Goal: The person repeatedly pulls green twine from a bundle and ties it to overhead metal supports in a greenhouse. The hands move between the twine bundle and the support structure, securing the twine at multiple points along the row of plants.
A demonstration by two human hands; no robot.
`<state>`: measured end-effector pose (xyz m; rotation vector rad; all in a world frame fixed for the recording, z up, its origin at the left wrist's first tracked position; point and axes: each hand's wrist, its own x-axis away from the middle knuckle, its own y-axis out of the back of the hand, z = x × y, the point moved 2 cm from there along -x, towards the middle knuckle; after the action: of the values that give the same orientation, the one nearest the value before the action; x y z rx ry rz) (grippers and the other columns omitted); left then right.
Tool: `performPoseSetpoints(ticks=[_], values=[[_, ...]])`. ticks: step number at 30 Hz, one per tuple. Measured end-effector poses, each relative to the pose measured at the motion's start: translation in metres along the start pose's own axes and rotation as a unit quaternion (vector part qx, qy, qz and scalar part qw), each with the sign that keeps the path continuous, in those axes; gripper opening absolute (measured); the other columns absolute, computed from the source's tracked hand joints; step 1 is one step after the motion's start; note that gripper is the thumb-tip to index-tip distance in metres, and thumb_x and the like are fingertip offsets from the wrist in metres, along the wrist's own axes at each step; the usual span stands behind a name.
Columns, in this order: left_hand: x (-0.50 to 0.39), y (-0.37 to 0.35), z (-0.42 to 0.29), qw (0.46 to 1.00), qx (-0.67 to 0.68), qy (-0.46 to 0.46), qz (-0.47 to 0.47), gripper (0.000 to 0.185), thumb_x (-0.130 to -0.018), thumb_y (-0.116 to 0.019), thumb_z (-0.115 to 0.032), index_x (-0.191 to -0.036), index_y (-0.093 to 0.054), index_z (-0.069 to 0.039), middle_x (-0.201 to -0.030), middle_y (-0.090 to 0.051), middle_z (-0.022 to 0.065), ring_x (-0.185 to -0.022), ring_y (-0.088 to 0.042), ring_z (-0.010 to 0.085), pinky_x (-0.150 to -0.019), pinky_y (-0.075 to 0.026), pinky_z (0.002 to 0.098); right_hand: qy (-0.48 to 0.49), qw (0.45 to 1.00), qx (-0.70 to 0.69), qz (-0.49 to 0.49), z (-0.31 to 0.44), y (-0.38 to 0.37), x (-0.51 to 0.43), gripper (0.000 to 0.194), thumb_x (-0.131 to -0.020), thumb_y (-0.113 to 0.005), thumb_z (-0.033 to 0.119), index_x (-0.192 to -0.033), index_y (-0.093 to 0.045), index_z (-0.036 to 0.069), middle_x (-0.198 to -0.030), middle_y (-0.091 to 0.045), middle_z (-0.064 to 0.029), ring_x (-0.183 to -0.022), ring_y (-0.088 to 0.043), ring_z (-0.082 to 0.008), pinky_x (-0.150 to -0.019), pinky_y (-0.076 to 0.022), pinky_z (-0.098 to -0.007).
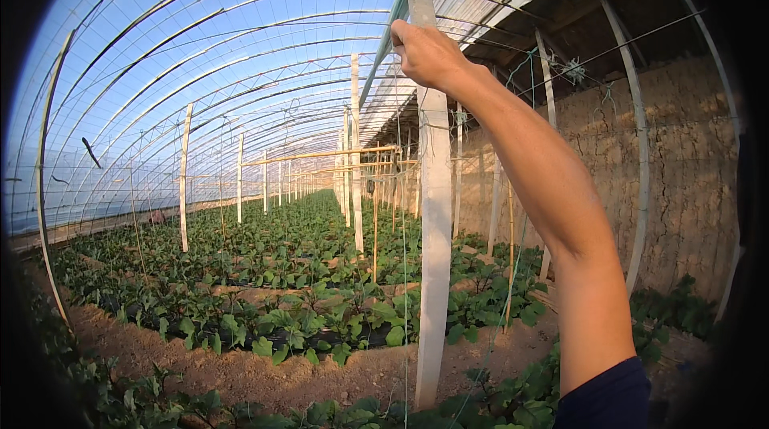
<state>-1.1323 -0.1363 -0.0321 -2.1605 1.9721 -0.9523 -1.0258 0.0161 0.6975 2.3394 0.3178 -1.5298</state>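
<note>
My right hand [428, 56] is raised in front of the upper part of a pale concrete post [435, 237], its fingers curled. Whether it grips the post, a cord or nothing is hidden by the hand itself. A long green strip [384, 47], perhaps folded netting or film, runs down behind the hand and to the left of the post. Thin twine [405, 285] hangs just left of the post, reaching down to the plants. My bare forearm comes in from the lower right, out of a dark sleeve. My left hand is out of view.
Rows of leafy green plants [282, 321] grow from soil [198, 369] around the posts. Bamboo poles [318, 156] cross at mid-height. Curved greenhouse ribs [240, 14] arch overhead. A cracked earthen wall [685, 188] stands at the right, with wires and twine before it.
</note>
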Motion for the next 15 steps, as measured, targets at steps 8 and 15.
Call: performPoseSetpoints(ticks=[8,15], values=[[-0.004,0.003,0.002,1.000,0.010,0.006,0.004,0.021,-0.090,-0.069,-0.028,-0.080,-0.066,-0.010,-0.065,-0.057,0.0009,-0.056,-0.052,0.0132,-0.051,-0.041,0.0285,0.187,0.894,0.291,-0.286,-0.004,0.042,-0.038,0.006,-0.084,-0.060,0.004,-0.085,-0.066,0.008,-0.084,-0.069,-0.0148,-0.090,-0.065,-0.0289,-0.075,-0.0525,-0.0437],[-0.007,-0.001,0.009,0.999,0.023,0.021,0.013,0.021,-0.090,-0.069,-0.028,-0.080,-0.066,-0.010,-0.065,-0.057,0.0010,-0.057,-0.052,0.0133,-0.052,-0.041,0.0287,-0.037,0.985,-0.167,-0.034,-0.017,-0.025,-0.065,0.019,-0.088,-0.069,0.023,-0.097,-0.075,0.008,-0.088,-0.072,-0.0110,-0.083,-0.067,-0.0245,-0.078,-0.0526,-0.0370]])
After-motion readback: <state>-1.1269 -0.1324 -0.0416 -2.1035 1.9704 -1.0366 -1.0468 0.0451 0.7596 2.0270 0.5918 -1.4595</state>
